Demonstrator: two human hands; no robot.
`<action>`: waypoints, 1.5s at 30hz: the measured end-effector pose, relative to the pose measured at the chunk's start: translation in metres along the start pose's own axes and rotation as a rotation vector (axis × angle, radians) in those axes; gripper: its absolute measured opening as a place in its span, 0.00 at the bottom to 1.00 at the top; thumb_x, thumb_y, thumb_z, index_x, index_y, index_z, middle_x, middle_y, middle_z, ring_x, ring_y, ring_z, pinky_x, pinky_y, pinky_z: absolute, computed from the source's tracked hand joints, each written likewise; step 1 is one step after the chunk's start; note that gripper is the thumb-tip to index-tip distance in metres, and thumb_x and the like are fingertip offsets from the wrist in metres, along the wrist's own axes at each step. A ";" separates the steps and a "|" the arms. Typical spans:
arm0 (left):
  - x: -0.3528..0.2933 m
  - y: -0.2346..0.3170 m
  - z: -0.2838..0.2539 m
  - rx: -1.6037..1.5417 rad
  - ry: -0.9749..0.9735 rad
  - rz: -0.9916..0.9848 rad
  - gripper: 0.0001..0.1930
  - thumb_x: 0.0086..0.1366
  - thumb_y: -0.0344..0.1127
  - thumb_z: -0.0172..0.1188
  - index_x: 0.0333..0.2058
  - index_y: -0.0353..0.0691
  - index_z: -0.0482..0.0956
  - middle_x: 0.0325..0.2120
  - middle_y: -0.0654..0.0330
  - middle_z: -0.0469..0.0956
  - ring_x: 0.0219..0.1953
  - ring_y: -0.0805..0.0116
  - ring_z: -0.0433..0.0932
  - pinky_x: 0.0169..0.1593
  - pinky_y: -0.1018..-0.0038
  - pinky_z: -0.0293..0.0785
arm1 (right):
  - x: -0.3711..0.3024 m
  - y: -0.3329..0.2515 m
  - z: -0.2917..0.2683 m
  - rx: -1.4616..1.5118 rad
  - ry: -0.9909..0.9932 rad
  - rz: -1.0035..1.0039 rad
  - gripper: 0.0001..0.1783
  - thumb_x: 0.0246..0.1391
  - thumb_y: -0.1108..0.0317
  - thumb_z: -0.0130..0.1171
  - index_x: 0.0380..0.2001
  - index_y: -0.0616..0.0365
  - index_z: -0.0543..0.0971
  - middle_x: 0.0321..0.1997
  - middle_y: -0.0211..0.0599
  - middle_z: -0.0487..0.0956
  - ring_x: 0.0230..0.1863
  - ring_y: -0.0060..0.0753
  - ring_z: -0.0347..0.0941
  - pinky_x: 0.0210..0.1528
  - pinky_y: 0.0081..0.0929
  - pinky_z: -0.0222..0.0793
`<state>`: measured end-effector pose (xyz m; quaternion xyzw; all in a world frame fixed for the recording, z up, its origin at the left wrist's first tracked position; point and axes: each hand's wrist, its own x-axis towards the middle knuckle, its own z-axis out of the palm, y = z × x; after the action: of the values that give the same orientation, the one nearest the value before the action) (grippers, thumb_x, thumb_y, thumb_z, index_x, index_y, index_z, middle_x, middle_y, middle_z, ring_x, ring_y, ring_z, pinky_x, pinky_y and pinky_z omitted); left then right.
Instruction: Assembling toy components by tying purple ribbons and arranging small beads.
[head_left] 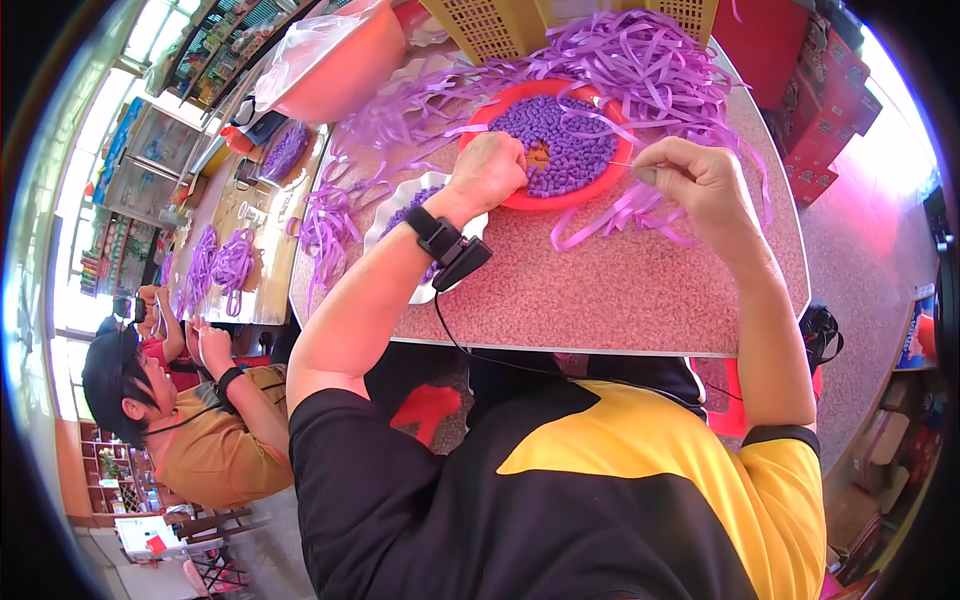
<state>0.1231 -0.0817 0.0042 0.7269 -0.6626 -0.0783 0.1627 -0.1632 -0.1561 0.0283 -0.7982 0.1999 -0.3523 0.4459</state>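
Observation:
A round red tray (570, 200) holds many small purple beads (575, 150), with a bare patch of its bottom showing near the middle. My left hand (490, 170) is closed over the tray's left side, its fingertips turned down by the beads; whatever they grip is hidden. To the right of the rim, my right hand (695, 175) pinches a thin needle-like rod (628, 164) that points left over the beads. Under my left wrist stands a white wavy-edged dish (472, 228) with more purple beads. Purple ribbons (650, 65) are heaped behind the tray.
Yellow plastic baskets (490, 28) and a large pink basin (345, 65) lined with clear plastic stand at the back. Another person (215, 440) works at a wooden table (265, 235) on the left, with purple bundles on it. Red boxes (825, 110) are stacked at the right.

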 end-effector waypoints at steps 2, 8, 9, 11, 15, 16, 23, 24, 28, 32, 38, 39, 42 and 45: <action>0.001 0.000 0.001 0.022 0.041 0.039 0.05 0.46 0.31 0.64 0.23 0.35 0.83 0.23 0.49 0.81 0.31 0.53 0.82 0.36 0.61 0.75 | 0.001 0.003 0.002 0.006 0.002 -0.002 0.07 0.56 0.79 0.57 0.36 0.62 0.82 0.31 0.23 0.79 0.33 0.11 0.71 0.35 0.13 0.67; -0.029 0.041 -0.027 -1.557 -0.076 -0.262 0.04 0.62 0.26 0.58 0.32 0.31 0.80 0.26 0.59 0.79 0.27 0.73 0.77 0.27 0.75 0.72 | -0.001 -0.002 0.005 0.120 0.019 0.173 0.08 0.56 0.79 0.57 0.37 0.61 0.83 0.30 0.22 0.78 0.30 0.10 0.68 0.33 0.12 0.65; -0.038 0.049 -0.028 -1.559 -0.076 -0.252 0.04 0.62 0.26 0.58 0.32 0.31 0.80 0.26 0.59 0.79 0.27 0.73 0.77 0.27 0.75 0.72 | -0.002 -0.003 0.008 0.155 0.001 0.164 0.09 0.56 0.79 0.57 0.38 0.60 0.83 0.29 0.22 0.77 0.29 0.09 0.67 0.32 0.12 0.64; -0.053 0.064 -0.021 -1.725 0.013 -0.200 0.05 0.63 0.25 0.57 0.38 0.31 0.77 0.29 0.57 0.79 0.27 0.71 0.76 0.28 0.75 0.72 | -0.004 -0.008 0.014 0.145 -0.012 0.167 0.09 0.56 0.80 0.57 0.39 0.60 0.83 0.30 0.22 0.77 0.28 0.09 0.66 0.31 0.12 0.64; -0.071 0.077 -0.006 -1.849 0.061 -0.150 0.05 0.63 0.25 0.58 0.37 0.33 0.77 0.30 0.58 0.79 0.28 0.71 0.78 0.30 0.75 0.73 | -0.010 -0.025 0.027 0.102 -0.059 0.142 0.11 0.57 0.81 0.56 0.41 0.61 0.83 0.31 0.24 0.78 0.31 0.12 0.68 0.34 0.14 0.67; -0.074 0.079 -0.004 -1.855 0.064 -0.147 0.05 0.63 0.25 0.58 0.37 0.33 0.77 0.30 0.58 0.79 0.28 0.71 0.78 0.30 0.75 0.73 | -0.010 -0.027 0.029 0.070 -0.065 0.137 0.11 0.57 0.81 0.56 0.41 0.62 0.83 0.31 0.25 0.78 0.32 0.13 0.70 0.35 0.15 0.68; -0.086 0.089 0.007 -1.765 0.200 -0.111 0.06 0.60 0.23 0.62 0.37 0.33 0.78 0.30 0.60 0.79 0.27 0.74 0.77 0.29 0.77 0.73 | -0.011 -0.037 0.035 -0.082 -0.130 0.128 0.11 0.56 0.83 0.55 0.41 0.64 0.82 0.33 0.30 0.81 0.35 0.18 0.74 0.40 0.18 0.71; -0.087 0.090 0.007 -1.750 0.219 -0.095 0.06 0.60 0.22 0.62 0.37 0.33 0.78 0.30 0.60 0.79 0.27 0.74 0.77 0.29 0.77 0.73 | -0.012 -0.037 0.036 -0.057 -0.121 0.106 0.12 0.56 0.83 0.54 0.41 0.65 0.82 0.34 0.31 0.81 0.36 0.18 0.74 0.42 0.18 0.72; -0.090 0.091 0.007 -1.766 0.267 -0.091 0.06 0.59 0.22 0.63 0.37 0.33 0.78 0.30 0.60 0.79 0.26 0.75 0.76 0.28 0.78 0.73 | -0.011 -0.040 0.038 -0.010 -0.103 0.099 0.13 0.56 0.85 0.52 0.42 0.66 0.82 0.37 0.32 0.81 0.39 0.19 0.75 0.45 0.18 0.72; -0.090 0.082 0.013 -1.788 0.303 -0.080 0.06 0.59 0.22 0.63 0.37 0.32 0.78 0.30 0.59 0.79 0.26 0.75 0.76 0.27 0.79 0.73 | -0.009 -0.042 0.042 -0.027 -0.131 0.119 0.13 0.56 0.85 0.52 0.42 0.66 0.82 0.38 0.32 0.81 0.40 0.19 0.75 0.46 0.18 0.72; -0.090 0.081 0.019 -1.789 0.302 -0.065 0.06 0.59 0.22 0.63 0.36 0.32 0.79 0.29 0.59 0.80 0.25 0.75 0.76 0.27 0.80 0.73 | -0.004 -0.040 0.046 -0.013 -0.165 0.068 0.11 0.56 0.84 0.54 0.40 0.67 0.82 0.38 0.33 0.82 0.39 0.19 0.76 0.43 0.17 0.72; -0.089 0.079 0.021 -1.788 0.297 -0.069 0.06 0.59 0.22 0.63 0.36 0.32 0.79 0.29 0.59 0.81 0.24 0.76 0.76 0.26 0.80 0.72 | -0.002 -0.042 0.046 -0.095 -0.177 0.075 0.11 0.56 0.84 0.54 0.40 0.66 0.82 0.37 0.33 0.82 0.39 0.20 0.76 0.42 0.17 0.72; -0.090 0.076 0.026 -1.769 0.326 -0.086 0.06 0.59 0.22 0.64 0.35 0.32 0.79 0.28 0.59 0.80 0.23 0.76 0.76 0.26 0.80 0.72 | 0.001 -0.040 0.048 -0.190 -0.189 0.069 0.10 0.56 0.83 0.55 0.39 0.66 0.82 0.35 0.32 0.82 0.37 0.20 0.76 0.41 0.18 0.72; -0.090 0.078 0.024 -1.759 0.343 -0.081 0.06 0.58 0.22 0.64 0.35 0.32 0.79 0.28 0.60 0.80 0.23 0.77 0.75 0.26 0.81 0.71 | -0.001 -0.033 0.051 -0.108 -0.173 0.072 0.09 0.56 0.82 0.57 0.38 0.65 0.83 0.32 0.29 0.81 0.35 0.19 0.75 0.39 0.17 0.71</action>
<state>0.0327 -0.0010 -0.0009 0.3640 -0.3033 -0.4539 0.7547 -0.1260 -0.1095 0.0383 -0.8408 0.2076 -0.2545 0.4303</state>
